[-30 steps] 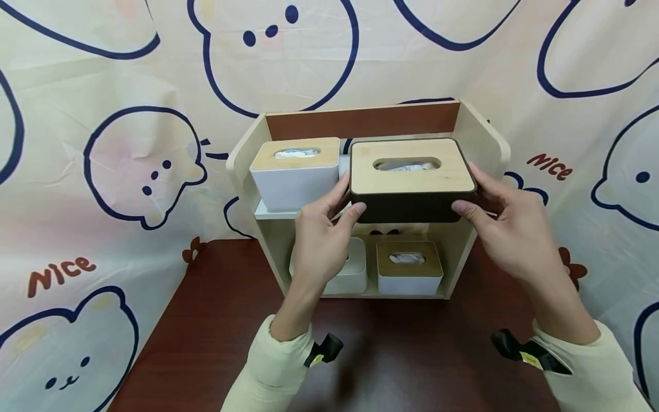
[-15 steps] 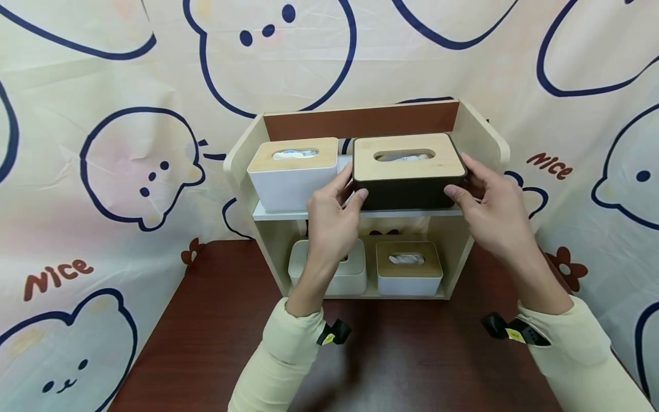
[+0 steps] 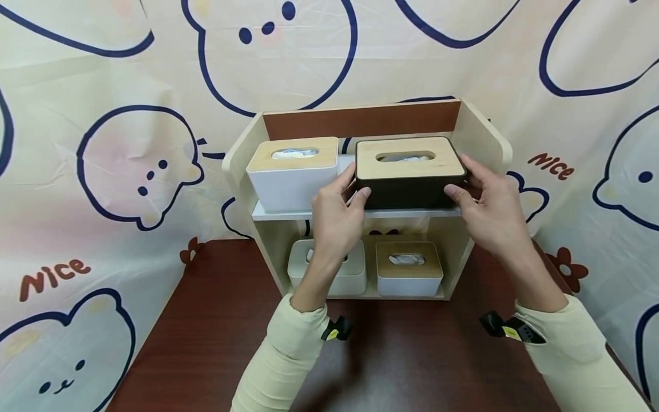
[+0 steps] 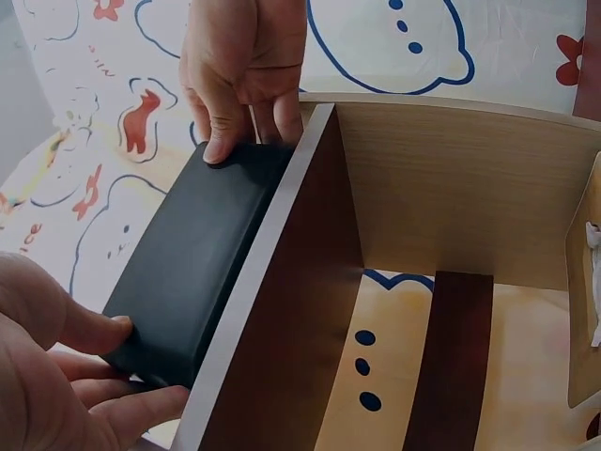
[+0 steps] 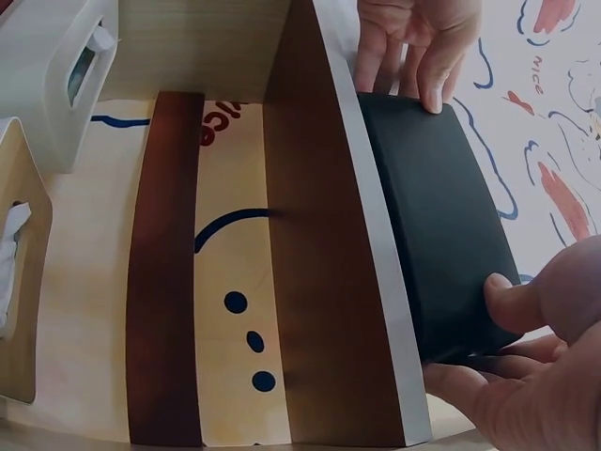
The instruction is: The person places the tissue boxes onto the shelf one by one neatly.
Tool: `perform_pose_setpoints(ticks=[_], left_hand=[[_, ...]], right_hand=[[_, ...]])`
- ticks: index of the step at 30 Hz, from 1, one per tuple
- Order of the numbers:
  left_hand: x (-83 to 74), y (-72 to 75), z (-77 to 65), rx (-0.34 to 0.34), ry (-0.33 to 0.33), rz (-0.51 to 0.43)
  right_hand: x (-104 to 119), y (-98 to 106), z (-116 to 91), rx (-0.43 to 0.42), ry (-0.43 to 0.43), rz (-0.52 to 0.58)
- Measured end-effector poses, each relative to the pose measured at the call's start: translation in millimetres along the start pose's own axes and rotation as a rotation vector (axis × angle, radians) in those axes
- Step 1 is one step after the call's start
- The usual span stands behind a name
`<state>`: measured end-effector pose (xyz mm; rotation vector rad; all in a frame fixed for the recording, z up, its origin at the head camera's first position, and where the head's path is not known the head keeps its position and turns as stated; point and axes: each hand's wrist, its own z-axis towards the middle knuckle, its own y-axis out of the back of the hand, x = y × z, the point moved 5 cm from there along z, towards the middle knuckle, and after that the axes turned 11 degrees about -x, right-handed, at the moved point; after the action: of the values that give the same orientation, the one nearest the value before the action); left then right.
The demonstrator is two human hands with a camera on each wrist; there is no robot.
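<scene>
A black tissue box (image 3: 407,193) with a pale wooden lid and an oval slot stands at the right end of the upper shelf (image 3: 280,216). My left hand (image 3: 337,220) grips its left end, thumb on the front face. From the other side my right hand (image 3: 486,209) holds the right end, thumb likewise on the front. Both wrist views show the black front face (image 4: 202,254) close along the shelf's white edge (image 5: 380,216). To the left of it, a white tissue box (image 3: 293,186) with a wooden lid sits on the same shelf.
On the lower level are an all-white tissue box (image 3: 352,280), partly behind my left forearm, and a white one (image 3: 409,284) with a brown wooden lid. The two-tier rack (image 3: 499,143) stands on a dark wooden table (image 3: 206,320) before a cartoon-printed cloth (image 3: 128,63).
The black tissue box has moved back and slightly up in view, from in front of the upper shelf onto it, with both hands following. In the last half second it shifts only slightly.
</scene>
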<state>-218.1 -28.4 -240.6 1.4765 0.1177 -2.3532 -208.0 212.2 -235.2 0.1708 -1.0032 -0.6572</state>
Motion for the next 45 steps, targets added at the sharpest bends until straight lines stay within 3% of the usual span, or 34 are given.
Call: perform_pose_setpoints(ticks=[9, 17, 26, 31, 38, 45], left_hand=[[2.1, -1.1, 0.5, 0.003, -0.009, 0.052], [0.8, -2.1, 0.5, -0.001, -0.061, 0.062], [1.0, 0.2, -3.4, 0.034, -0.065, 0.043], [1.5, 7.0, -11.9, 0.057, -0.093, 0.02], [3.7, 23.1, -28.2, 0.08, -0.116, -0.005], [8.3, 38.9, -47.8, 0.137, -0.177, 0.056]], right_hand=[[0, -1, -2, 0.009, -0.022, -0.041], [0, -1, -5, -0.009, -0.026, -0.062], [-1, -3, -7, 0.057, -0.042, -0.032], [-3, 0, -17, 0.076, -0.024, 0.013], [-2, 13, -38, 0.025, 0.001, -0.012], [-1, 19, -63, 0.007, 0.022, -0.028]])
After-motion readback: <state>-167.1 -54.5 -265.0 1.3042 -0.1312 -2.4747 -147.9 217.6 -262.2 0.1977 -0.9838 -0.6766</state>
